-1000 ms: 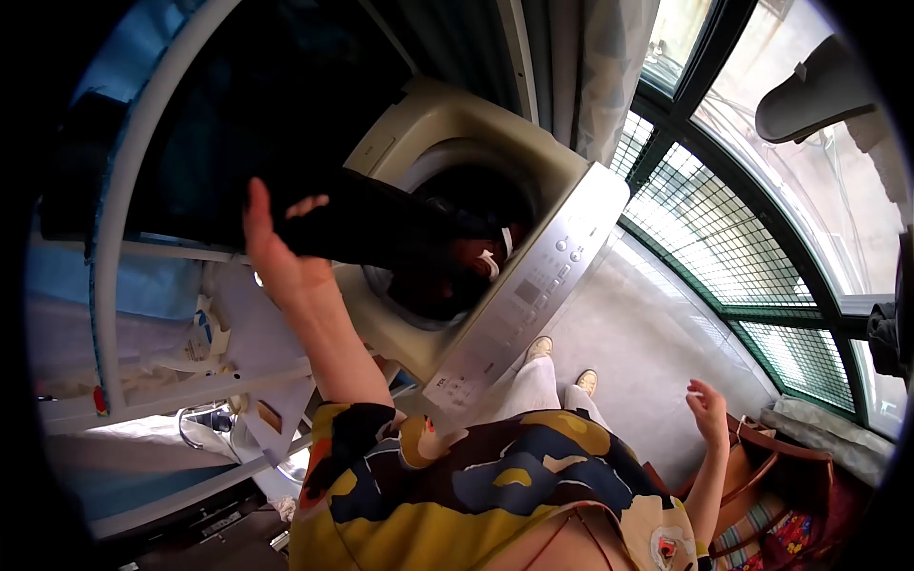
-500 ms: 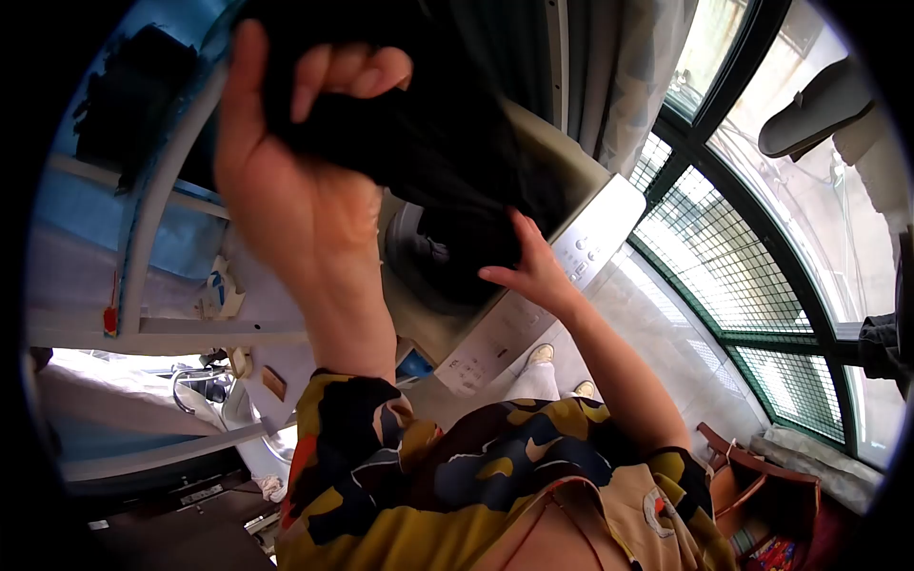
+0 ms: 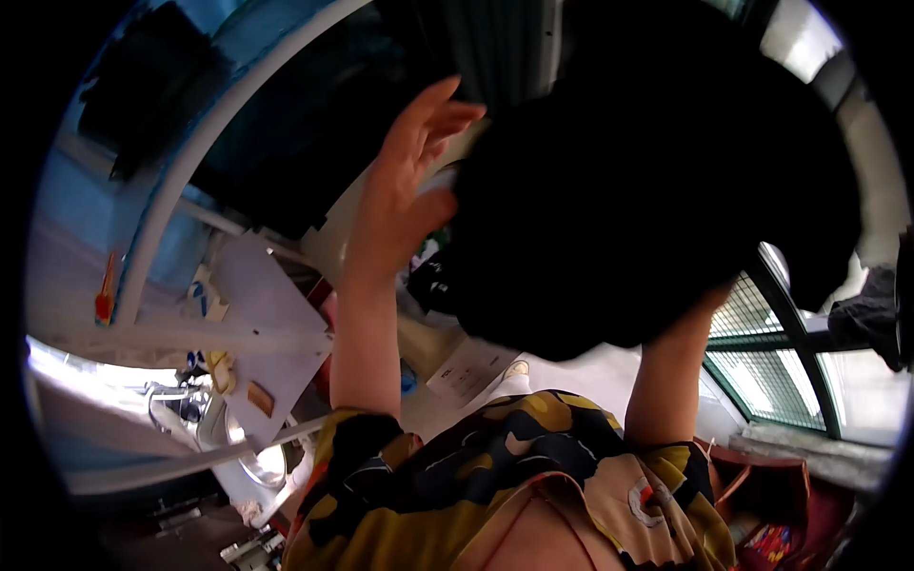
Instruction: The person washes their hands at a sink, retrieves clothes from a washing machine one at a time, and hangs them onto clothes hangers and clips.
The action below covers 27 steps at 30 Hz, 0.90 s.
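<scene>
A large black cloth item fills the upper right of the head view, bunched and held up in the air. Its dark folds show no detail, so the garment type cannot be made out. My right hand is mostly hidden behind it; only the wrist and forearm come out below, and the cloth hangs over that raised arm. Just left of the cloth, my left hand is raised with fingers apart and slightly curled, its thumb close to the cloth's edge. Below is part of a washing machine's control panel.
A white curved frame with blue fabric stands at left. Green-framed mesh windows are at right, with a reddish-brown chair-like item beneath. A white board is at left, and a dark garment hangs at far right.
The black cloth has risen from the washing machine's opening and swung up to the right with my right arm. My left hand has come off the cloth, moving right.
</scene>
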{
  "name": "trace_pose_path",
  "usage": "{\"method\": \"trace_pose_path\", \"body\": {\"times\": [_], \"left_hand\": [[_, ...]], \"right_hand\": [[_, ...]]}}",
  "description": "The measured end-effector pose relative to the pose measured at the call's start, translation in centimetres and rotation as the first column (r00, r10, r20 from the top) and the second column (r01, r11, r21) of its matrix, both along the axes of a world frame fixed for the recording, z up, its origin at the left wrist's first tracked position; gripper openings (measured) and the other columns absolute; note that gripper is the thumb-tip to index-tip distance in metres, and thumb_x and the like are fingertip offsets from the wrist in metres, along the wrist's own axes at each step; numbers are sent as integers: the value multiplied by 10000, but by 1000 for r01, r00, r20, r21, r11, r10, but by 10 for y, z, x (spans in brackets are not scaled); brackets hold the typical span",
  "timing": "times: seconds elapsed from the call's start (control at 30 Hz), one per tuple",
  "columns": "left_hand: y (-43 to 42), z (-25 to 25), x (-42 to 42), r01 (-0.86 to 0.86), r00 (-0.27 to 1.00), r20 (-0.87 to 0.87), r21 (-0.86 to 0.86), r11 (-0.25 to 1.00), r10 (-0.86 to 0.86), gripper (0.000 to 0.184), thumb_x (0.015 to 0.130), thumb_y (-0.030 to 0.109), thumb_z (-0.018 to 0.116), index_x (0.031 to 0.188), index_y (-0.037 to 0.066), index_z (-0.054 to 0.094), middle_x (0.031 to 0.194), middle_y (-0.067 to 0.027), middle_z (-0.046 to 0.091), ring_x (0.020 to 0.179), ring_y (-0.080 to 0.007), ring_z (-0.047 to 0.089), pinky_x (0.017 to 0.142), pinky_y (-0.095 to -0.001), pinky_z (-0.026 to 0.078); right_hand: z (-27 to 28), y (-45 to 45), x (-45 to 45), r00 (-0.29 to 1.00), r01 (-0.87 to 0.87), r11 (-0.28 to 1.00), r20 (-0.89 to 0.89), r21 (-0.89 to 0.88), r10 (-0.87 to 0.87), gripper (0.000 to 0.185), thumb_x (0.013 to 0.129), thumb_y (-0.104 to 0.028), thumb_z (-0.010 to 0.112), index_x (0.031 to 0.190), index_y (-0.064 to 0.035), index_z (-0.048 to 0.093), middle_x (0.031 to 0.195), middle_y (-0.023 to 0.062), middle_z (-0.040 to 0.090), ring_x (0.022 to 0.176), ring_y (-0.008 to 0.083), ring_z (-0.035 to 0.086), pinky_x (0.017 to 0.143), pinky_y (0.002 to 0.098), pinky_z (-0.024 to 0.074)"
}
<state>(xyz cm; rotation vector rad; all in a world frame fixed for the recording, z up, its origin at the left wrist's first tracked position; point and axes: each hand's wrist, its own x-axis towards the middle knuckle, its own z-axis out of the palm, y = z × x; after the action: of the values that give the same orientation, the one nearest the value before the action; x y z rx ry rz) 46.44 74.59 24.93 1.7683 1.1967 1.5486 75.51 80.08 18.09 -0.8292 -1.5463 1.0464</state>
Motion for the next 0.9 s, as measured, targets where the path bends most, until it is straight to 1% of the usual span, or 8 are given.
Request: {"method": "trace_pose_path", "body": {"times": [0.07, 0.2, 0.23, 0.33, 0.4, 0.53, 0.77, 0.9], "left_hand": [[2, -28, 13, 72, 992, 119, -170, 983, -52, 1063, 593, 428, 836, 1474, 184, 294, 1419, -116, 405, 1309, -296, 382, 1053, -472, 334], [-10, -95, 92, 656, 743, 380, -252, 711, -551, 1345, 488, 413, 918, 1518, 95, 115, 1545, -135, 219, 1439, -290, 177, 1140, -479, 180], [-21, -95, 112, 679, 732, 351, -302, 669, -584, 1324, 485, 273, 921, 1515, 73, 115, 1539, -149, 226, 1440, -272, 175, 1154, -420, 166], [-36, -94, 168, 631, 776, 355, -441, 638, -522, 1190, 500, 136, 880, 1470, 22, 200, 1389, -200, 444, 1289, -318, 441, 1071, -392, 351], [-36, -93, 186, 505, 862, 157, -343, 792, -482, 911, 617, 112, 818, 1384, -17, 345, 1197, -168, 592, 1113, -262, 576, 962, -363, 457], [-41, -57, 209, 809, 474, 830, -278, 518, -295, 591, 854, 225, 679, 1339, -1, 429, 1150, -98, 603, 1041, -180, 601, 929, -304, 469], [-53, -48, 287, 902, 252, 932, -129, 412, -259, 486, 933, 220, 575, 1342, -6, 440, 1203, -107, 568, 1087, -181, 579, 953, -310, 472], [-92, -36, 342, 861, 363, 848, -147, 487, -386, 503, 909, 133, 569, 1364, -16, 416, 1218, -128, 560, 1094, -199, 581, 957, -316, 481]], "right_hand": [[-2, -39, 33, 999, 37, 999, 6, 12, -37, 511, 840, -245, 676, 1276, -39, 507, 1204, 172, 589, 1103, 288, 555, 928, 355, 435], [-19, -84, 67, 974, 223, 975, 51, -19, -222, 499, 849, -235, 666, 1281, -40, 508, 1193, 158, 598, 1072, 268, 568, 895, 347, 452], [-22, -86, 74, 955, 295, 954, 21, -45, -295, 496, 852, -232, 663, 1283, -41, 508, 1190, 155, 600, 1064, 262, 572, 886, 345, 456], [-23, -74, 101, 873, 440, 883, -150, -163, -463, 487, 859, -224, 655, 1286, -41, 510, 1182, 144, 607, 1041, 247, 582, 861, 339, 469], [-24, -67, 125, 812, 442, 857, -289, -264, -508, 481, 864, -219, 650, 1289, -42, 510, 1177, 137, 611, 1025, 237, 588, 844, 335, 478], [-59, -72, 177, 784, 272, 830, -388, -488, -485, 470, 874, -208, 640, 1294, -43, 512, 1166, 123, 620, 994, 216, 602, 811, 328, 495], [-110, -190, 228, 943, 298, 625, 123, -721, -308, 401, 887, -168, 607, 1261, -37, 543, 1097, 97, 649, 885, 177, 628, 722, 313, 521], [-81, -244, 281, 808, 533, 702, 529, -472, -258, 238, 879, -106, 562, 1081, -1, 632, 896, 96, 688, 725, 172, 653, 643, 304, 520]]}}
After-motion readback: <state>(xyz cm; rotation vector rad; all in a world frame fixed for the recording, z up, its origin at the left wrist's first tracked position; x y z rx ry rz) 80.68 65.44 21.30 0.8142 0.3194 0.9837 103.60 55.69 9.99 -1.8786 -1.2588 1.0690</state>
